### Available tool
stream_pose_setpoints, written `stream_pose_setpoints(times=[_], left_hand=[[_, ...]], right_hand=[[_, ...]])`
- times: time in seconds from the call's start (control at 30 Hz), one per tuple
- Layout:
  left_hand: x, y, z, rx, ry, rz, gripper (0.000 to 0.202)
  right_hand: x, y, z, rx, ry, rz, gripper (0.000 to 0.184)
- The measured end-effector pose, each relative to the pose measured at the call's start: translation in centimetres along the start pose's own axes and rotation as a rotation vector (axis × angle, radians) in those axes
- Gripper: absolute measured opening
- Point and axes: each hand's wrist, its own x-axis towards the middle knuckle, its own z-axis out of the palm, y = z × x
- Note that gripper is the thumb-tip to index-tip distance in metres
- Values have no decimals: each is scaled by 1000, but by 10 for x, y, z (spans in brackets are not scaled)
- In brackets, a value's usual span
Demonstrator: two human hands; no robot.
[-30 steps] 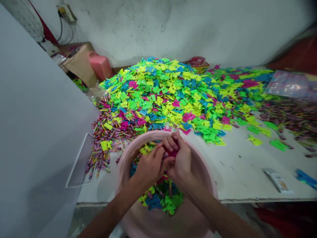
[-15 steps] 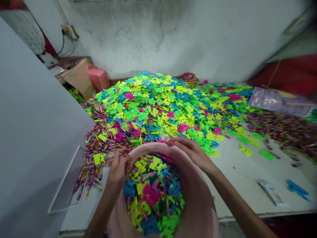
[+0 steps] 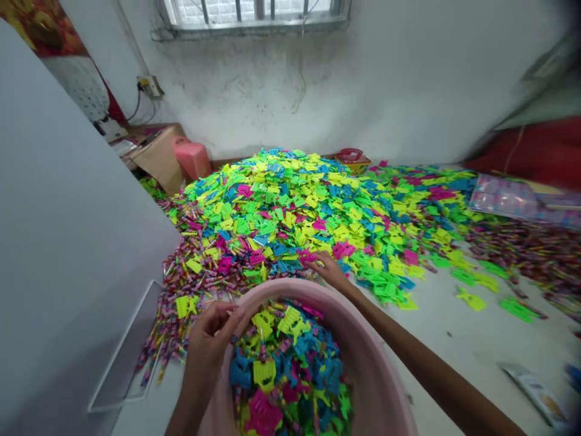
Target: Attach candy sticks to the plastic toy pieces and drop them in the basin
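Note:
A pink plastic basin [image 3: 372,363] sits close in front of me, holding small comb-shaped plastic pieces [image 3: 290,363] in yellow, blue, green and pink. My left hand [image 3: 209,345] rests at the basin's left rim with its fingers curled together; what they pinch is too small to name. My right hand [image 3: 327,268] reaches past the far rim, fingers stretched out onto the near edge of a big heap of the same coloured pieces [image 3: 308,206] on the white table [image 3: 454,339].
Small striped sticks [image 3: 181,303] lie strewn left of the heap, more [image 3: 535,248] at the right. A grey panel [image 3: 68,242] stands at the left. A cardboard box [image 3: 158,157] and pink stool [image 3: 193,157] sit at the back. A sachet [image 3: 533,393] lies near right.
My hands have parted from above the basin. The right has gone forward onto the heap; the left has drawn back to the left rim. The view has tilted up, showing a window.

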Motion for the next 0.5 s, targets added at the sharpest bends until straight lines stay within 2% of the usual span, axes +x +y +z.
stream_pose_setpoints(times=[0.1, 0.2, 0.27, 0.37, 0.5], left_hand=[[-1, 3, 8, -121, 7, -61, 43], [-3, 10, 22, -207, -92, -28, 42], [-4, 16, 30, -228, -180, 22, 33], [-6, 26, 40, -168, -290, 90, 33], [-8, 39, 49, -26, -334, 137, 40]], right_hand=[[-7, -21, -17, 107, 26, 37, 39], [-25, -48, -35, 175, 33, 63, 38], [-42, -68, -46, 201, 31, 70, 35], [-69, -99, -58, 252, -17, 47, 29], [-95, -135, -67, 539, -80, 32, 20]])
